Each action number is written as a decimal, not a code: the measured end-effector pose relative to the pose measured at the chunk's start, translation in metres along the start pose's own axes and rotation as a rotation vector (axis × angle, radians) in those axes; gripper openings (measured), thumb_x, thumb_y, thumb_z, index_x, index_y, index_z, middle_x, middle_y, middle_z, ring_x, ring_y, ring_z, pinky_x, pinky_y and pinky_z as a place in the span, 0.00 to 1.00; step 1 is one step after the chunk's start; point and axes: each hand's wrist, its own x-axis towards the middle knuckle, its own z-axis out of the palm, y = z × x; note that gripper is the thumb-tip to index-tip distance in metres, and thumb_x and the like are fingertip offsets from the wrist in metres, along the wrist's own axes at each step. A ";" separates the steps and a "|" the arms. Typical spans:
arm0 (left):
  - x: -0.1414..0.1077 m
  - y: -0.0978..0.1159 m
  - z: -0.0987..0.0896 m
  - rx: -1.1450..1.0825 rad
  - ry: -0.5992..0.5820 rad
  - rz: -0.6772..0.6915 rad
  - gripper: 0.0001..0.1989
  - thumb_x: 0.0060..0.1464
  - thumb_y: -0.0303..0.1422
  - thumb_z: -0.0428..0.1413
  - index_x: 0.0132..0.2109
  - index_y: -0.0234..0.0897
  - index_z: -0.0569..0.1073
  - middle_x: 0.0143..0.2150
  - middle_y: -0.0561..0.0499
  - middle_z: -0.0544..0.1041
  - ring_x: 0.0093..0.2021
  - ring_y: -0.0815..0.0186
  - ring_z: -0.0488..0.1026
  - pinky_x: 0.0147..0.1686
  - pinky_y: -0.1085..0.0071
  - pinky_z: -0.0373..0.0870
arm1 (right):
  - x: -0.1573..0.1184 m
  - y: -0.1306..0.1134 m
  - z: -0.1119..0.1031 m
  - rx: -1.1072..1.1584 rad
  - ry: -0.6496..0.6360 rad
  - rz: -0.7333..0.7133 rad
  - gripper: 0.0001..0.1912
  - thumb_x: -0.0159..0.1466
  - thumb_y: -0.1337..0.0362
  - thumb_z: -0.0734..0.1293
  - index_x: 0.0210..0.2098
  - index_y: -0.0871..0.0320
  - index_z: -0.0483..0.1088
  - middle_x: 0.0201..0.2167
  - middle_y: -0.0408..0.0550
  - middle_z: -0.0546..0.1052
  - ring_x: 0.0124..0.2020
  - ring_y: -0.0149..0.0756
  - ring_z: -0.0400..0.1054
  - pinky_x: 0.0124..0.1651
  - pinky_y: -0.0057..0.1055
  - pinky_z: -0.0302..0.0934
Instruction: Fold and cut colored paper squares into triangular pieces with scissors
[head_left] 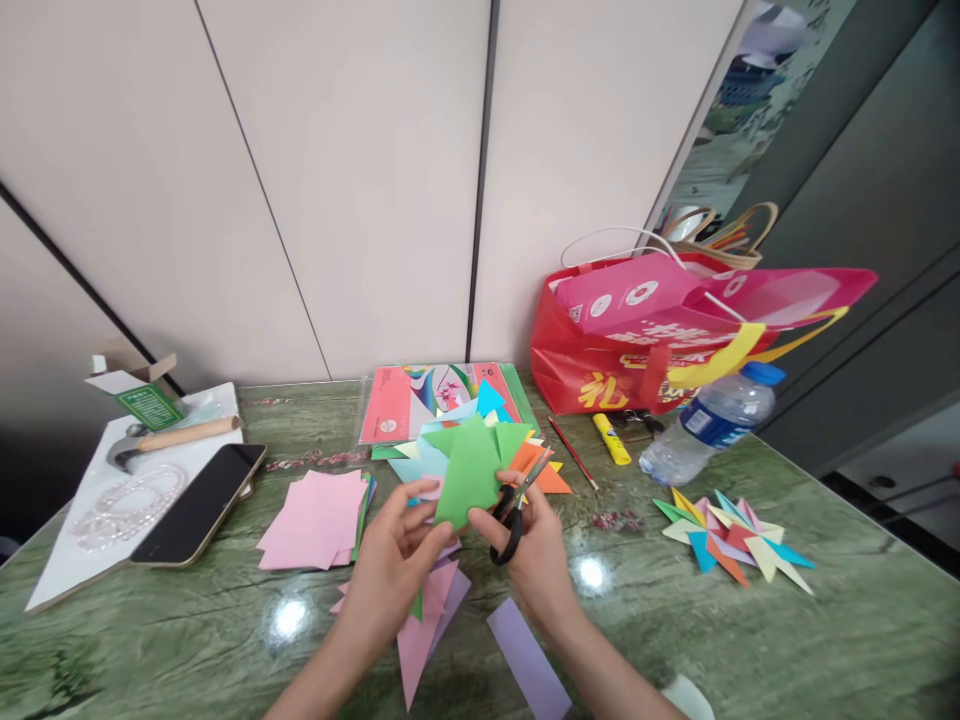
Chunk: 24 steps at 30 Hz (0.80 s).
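Red bag (551, 350), beyond R fingers: pink bag (637, 290) in its top, rest hidden. Clear plastic bottle (712, 425), R of fingers; fill unclear. Green paper (469, 475), folded, pointed, pinched btwn L hand (397, 560) & R hand (536, 550) fingertips; R also holds blk-handled scissors (511, 530), loops partly hidden.

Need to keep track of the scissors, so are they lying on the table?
No, the right hand holds the scissors, close to the green paper in the left hand.
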 end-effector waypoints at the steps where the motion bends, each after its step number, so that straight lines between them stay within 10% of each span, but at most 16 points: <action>1: 0.000 0.000 -0.001 0.002 0.013 0.047 0.22 0.47 0.35 0.59 0.49 0.40 0.61 0.44 0.47 0.77 0.37 0.62 0.77 0.42 0.65 0.71 | -0.001 0.000 0.000 -0.005 -0.026 0.014 0.25 0.46 0.64 0.74 0.40 0.55 0.60 0.23 0.37 0.68 0.23 0.29 0.65 0.25 0.24 0.57; 5: 0.000 0.000 -0.006 0.170 0.002 0.126 0.20 0.49 0.32 0.56 0.51 0.38 0.67 0.51 0.45 0.73 0.40 0.62 0.75 0.42 0.68 0.70 | -0.001 0.000 0.002 0.020 -0.106 0.051 0.25 0.46 0.64 0.74 0.39 0.55 0.59 0.20 0.34 0.67 0.20 0.27 0.62 0.24 0.24 0.57; 11: -0.001 0.005 -0.009 0.394 -0.027 0.034 0.18 0.50 0.33 0.53 0.48 0.31 0.74 0.35 0.45 0.80 0.31 0.61 0.75 0.27 0.71 0.71 | 0.002 -0.002 0.001 0.093 -0.027 0.075 0.25 0.46 0.62 0.75 0.37 0.56 0.59 0.22 0.33 0.66 0.20 0.26 0.64 0.27 0.25 0.62; 18: 0.001 0.005 -0.018 0.411 -0.032 0.143 0.16 0.50 0.32 0.54 0.46 0.38 0.76 0.49 0.47 0.76 0.54 0.57 0.66 0.53 0.62 0.61 | -0.001 -0.003 0.000 0.049 -0.121 0.060 0.24 0.47 0.64 0.75 0.38 0.56 0.60 0.20 0.33 0.65 0.20 0.25 0.62 0.26 0.24 0.62; 24: 0.003 0.008 -0.026 0.379 0.002 0.142 0.18 0.48 0.32 0.56 0.48 0.39 0.75 0.46 0.47 0.77 0.48 0.58 0.71 0.47 0.64 0.67 | 0.000 -0.006 0.000 0.058 -0.190 0.069 0.19 0.49 0.61 0.73 0.36 0.56 0.62 0.22 0.37 0.70 0.24 0.30 0.68 0.30 0.28 0.61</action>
